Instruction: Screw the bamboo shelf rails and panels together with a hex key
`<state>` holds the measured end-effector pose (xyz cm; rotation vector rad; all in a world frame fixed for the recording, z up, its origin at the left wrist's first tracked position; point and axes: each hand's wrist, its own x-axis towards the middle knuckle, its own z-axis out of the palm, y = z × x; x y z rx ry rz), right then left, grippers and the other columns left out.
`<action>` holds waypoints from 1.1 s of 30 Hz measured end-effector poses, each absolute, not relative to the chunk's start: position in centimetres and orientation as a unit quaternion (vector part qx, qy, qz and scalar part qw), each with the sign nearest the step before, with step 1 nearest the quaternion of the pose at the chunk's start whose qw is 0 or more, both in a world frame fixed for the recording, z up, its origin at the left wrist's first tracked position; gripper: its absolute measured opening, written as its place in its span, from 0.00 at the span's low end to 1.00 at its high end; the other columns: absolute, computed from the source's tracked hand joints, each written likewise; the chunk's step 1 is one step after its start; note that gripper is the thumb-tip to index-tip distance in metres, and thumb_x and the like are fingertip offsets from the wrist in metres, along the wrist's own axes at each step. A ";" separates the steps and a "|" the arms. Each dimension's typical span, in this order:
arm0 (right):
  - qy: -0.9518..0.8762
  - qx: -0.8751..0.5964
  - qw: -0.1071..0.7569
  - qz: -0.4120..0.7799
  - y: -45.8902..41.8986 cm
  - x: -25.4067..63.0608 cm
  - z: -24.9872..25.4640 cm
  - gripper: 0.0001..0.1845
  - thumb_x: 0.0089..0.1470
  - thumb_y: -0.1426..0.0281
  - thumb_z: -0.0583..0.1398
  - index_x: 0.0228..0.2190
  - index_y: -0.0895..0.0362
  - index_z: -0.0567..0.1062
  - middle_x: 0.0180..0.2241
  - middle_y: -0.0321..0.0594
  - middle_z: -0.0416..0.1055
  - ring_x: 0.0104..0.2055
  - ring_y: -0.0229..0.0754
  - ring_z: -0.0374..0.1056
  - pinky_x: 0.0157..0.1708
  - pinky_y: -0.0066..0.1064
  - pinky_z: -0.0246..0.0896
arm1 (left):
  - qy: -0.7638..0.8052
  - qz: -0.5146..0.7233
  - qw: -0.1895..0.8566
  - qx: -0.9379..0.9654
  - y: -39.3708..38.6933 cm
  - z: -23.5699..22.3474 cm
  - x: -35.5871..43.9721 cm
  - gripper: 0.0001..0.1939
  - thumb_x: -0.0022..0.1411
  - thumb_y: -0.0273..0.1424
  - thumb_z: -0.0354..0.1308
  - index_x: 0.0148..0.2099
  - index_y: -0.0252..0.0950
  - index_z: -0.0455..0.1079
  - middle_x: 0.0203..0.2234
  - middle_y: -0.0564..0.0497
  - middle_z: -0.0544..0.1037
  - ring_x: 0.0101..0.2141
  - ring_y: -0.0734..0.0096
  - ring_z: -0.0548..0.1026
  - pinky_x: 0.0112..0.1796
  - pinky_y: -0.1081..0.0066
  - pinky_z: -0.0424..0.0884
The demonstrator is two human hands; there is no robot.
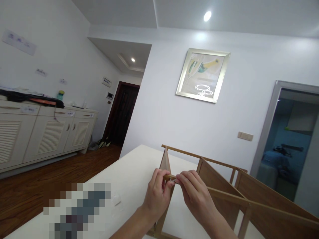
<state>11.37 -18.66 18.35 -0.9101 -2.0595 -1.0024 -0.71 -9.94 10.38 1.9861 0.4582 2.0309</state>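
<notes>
A wooden shelf frame [221, 196] lies on its side on the white table [129, 176], its shelf boards standing up at a slant. My left hand [157, 191] is closed on the end of a wooden rail [167, 177] of this frame, thumb and fingers pinching it. Close beside it, my right hand [195, 191] has its fingertips pressed together on a small thin whitish piece [173, 180] at the rail's end. Its exact kind is too small to make out, and my fingers cover part of it.
Small clear plastic scraps [116, 200] lie on the table left of my hands, near a pixelated patch. A white cabinet [52, 129] with things on top stands along the left wall. Behind the table is a white wall with a framed picture [203, 75]; a doorway [286, 142] opens at right.
</notes>
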 end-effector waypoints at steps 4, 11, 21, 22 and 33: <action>-0.788 -0.349 0.332 -0.385 -18.7 11.4 18.4 0.10 0.63 0.82 0.55 0.42 0.58 0.71 0.35 0.44 0.71 0.35 0.43 0.64 0.34 0.36 0.64 | 0.155 0.700 0.130 0.685 -10.0 10.4 -0.7 0.08 0.71 0.31 0.50 0.51 0.38 0.65 0.36 0.49 0.72 0.34 0.69 0.75 0.34 0.69 0.76; -0.785 -0.360 0.332 -0.381 -18.6 11.5 18.0 0.10 0.63 0.82 0.55 0.42 0.57 0.72 0.34 0.43 0.70 0.34 0.43 0.64 0.34 0.36 0.64 | 0.152 0.702 0.133 0.683 -10.0 10.3 -0.7 0.08 0.72 0.32 0.50 0.50 0.38 0.66 0.36 0.49 0.72 0.33 0.69 0.75 0.34 0.68 0.76; -0.800 -0.371 0.238 -0.407 -19.0 11.4 19.0 0.15 0.66 0.79 0.50 0.47 0.58 0.73 0.37 0.44 0.72 0.38 0.45 0.62 0.37 0.39 0.63 | 0.163 0.706 0.145 0.674 -10.4 10.1 -0.7 0.10 0.71 0.31 0.51 0.53 0.39 0.66 0.38 0.48 0.73 0.34 0.69 0.75 0.35 0.68 0.77; -0.800 -0.371 0.240 -0.406 -19.0 11.3 19.1 0.13 0.66 0.79 0.51 0.45 0.58 0.73 0.36 0.44 0.72 0.38 0.45 0.62 0.37 0.39 0.62 | 0.168 0.705 0.146 0.673 -10.4 10.0 -0.6 0.11 0.71 0.32 0.51 0.55 0.39 0.66 0.39 0.48 0.73 0.33 0.69 0.74 0.34 0.68 0.77; -0.790 -0.399 0.252 -0.392 -18.8 11.3 19.0 0.08 0.63 0.79 0.57 0.38 0.56 0.74 0.33 0.39 0.70 0.37 0.42 0.60 0.37 0.34 0.59 | 0.238 0.715 0.191 0.628 -10.9 7.5 1.6 0.38 0.66 0.40 0.58 0.71 0.37 0.46 0.30 0.55 0.66 0.26 0.70 0.70 0.30 0.67 0.76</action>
